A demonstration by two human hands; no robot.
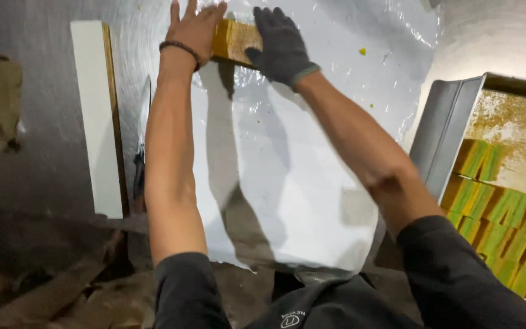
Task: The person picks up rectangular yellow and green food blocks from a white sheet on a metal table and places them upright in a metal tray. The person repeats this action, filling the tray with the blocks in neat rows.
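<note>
Both my arms reach far forward over a white plastic sheet [287,183]. My bare left hand [195,29], with a dark band at the wrist, lies with fingers spread on the left end of a yellow-brown block [234,40]. My right hand [280,44], in a dark glove, presses on the block's right end. The block lies flat on the sheet at the far side of the table. Its middle shows between my hands; the ends are hidden beneath them.
A long white board [95,116] with a wooden edge lies at the left, a knife [141,146] beside it. A metal tray [452,134] at the right holds several green, yellow and brown layered slices [506,225]. A small yellow crumb [362,51] lies on the sheet.
</note>
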